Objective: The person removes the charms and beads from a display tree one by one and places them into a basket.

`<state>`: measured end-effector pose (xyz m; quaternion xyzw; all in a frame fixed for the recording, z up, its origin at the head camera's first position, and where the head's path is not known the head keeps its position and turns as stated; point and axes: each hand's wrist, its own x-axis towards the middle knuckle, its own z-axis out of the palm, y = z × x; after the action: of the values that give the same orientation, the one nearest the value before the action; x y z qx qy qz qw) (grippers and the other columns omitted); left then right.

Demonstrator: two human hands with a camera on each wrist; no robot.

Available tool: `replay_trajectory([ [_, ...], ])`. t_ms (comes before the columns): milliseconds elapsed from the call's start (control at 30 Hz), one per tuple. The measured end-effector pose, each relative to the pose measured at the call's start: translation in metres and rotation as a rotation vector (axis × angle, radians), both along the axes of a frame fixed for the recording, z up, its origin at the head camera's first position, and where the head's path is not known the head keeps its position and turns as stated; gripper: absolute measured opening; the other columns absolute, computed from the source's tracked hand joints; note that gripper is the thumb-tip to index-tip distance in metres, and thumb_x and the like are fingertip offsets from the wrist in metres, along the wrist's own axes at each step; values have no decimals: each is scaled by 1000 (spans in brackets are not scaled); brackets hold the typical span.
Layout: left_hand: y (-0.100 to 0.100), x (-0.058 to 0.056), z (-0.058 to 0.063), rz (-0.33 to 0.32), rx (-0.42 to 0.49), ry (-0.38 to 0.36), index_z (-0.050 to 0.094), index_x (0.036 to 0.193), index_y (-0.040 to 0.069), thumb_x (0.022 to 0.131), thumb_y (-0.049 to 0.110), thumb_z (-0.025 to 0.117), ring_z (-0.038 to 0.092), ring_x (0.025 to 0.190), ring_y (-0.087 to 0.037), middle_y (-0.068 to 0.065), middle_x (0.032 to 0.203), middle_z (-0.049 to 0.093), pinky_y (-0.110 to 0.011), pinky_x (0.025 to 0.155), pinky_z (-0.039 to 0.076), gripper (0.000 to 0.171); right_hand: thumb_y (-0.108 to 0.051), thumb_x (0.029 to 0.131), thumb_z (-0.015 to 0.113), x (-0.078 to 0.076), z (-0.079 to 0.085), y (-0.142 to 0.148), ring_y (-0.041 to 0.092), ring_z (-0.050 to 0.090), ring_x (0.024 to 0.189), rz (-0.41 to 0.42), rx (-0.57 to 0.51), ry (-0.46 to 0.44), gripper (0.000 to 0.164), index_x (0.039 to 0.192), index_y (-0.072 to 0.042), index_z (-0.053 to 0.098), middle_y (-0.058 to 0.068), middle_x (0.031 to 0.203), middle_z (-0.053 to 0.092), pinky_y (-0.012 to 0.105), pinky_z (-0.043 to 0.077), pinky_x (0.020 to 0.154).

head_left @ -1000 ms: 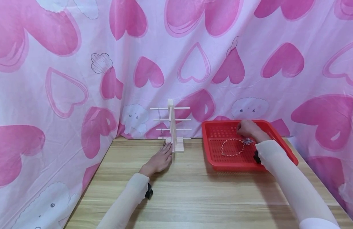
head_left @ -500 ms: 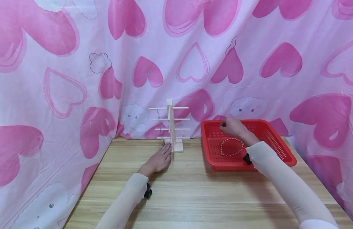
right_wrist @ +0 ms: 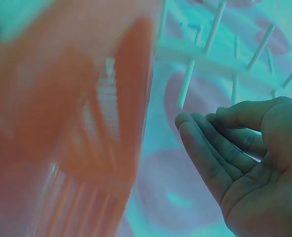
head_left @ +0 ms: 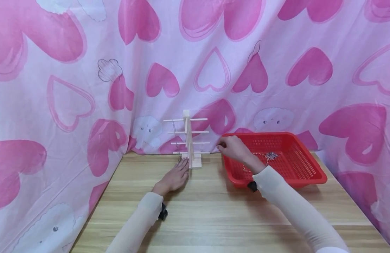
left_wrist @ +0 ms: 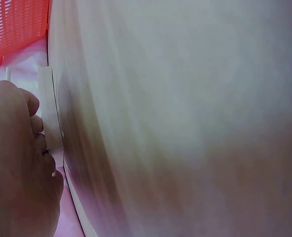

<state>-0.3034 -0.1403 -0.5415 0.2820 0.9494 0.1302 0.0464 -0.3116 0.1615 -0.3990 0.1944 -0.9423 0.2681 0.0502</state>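
Left of centre, on the tabletop (head_left: 195,218), my left hand (head_left: 172,179) lies at the foot of the wooden stand (head_left: 188,140), fingers stretched out and pointing up the frame, nothing gripped. Stand is upright near the back edge, pale post, thin rods sticking out both sides at several heights. A thin dark chain (head_left: 174,127) hangs from the top rod on its left side, lower end near my left fingertips.

Right of centre, my right hand (head_left: 235,149) is over the left rim of the red basket (head_left: 305,165), tips pointing left just past the rim, toward the stand but apart from it. Fingers are bent, thumb close to them, so a narrow gap; can't tell if something thin sits between the tips, the right wrist view is too murky.

Inside the basket: beaded strand (head_left: 267,160) partly hidden by my right hand and wrist, silvery heap (head_left: 272,155) beside it. Basket sits at the right of the tabletop, near the back.

Lower left and lower right, pale sleeves (head_left: 134,225) on both my arms, a black device (head_left: 163,212) at each wrist. Across the back and both sides, pink fabric (head_left: 195,38) with hearts and white cartoon faces.
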Motion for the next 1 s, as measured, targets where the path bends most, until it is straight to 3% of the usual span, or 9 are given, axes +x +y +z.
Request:
replay_trajectory([
  [267,-2,-1,4,-1,11,-5,21,167,-3,115,25,30,13,167,-38,-20,178,14,-55,136,19,60,-11,100,71,23,-18,-47,20,76,96,49,-75,-20,17,115,-5,79,9,105,80,37,67,86],
  [433,-2,-3,1,-1,15,19,22,167,-4,115,25,30,15,166,-39,-21,178,16,-56,135,22,60,-9,100,70,36,-39,-77,26,76,98,64,-53,30,20,118,-1,77,13,108,80,42,65,88],
  [600,0,-4,-2,-10,48,22,24,166,-6,114,22,32,16,165,-42,-23,177,18,-58,135,20,60,-6,98,70,37,-65,-94,33,77,103,44,5,85,26,123,3,73,20,115,78,48,65,90],
  [733,1,-2,-1,-6,38,15,24,166,-5,114,23,32,16,166,-41,-22,177,18,-57,135,20,60,-5,101,65,33,-88,-99,32,76,108,68,54,29,33,132,5,67,20,121,75,48,65,94],
  [867,1,0,0,1,18,19,22,167,-4,115,24,31,16,166,-40,-20,178,17,-55,136,20,59,-11,105,62,29,-102,-102,35,66,132,137,104,-36,47,148,6,56,23,143,65,49,55,113],
  [1000,0,0,0,8,11,25,23,166,-5,115,23,30,16,166,-38,-20,177,18,-54,136,20,59,-17,107,60,26,-109,-103,41,41,156,171,168,-91,62,160,8,39,27,166,42,51,36,130],
])
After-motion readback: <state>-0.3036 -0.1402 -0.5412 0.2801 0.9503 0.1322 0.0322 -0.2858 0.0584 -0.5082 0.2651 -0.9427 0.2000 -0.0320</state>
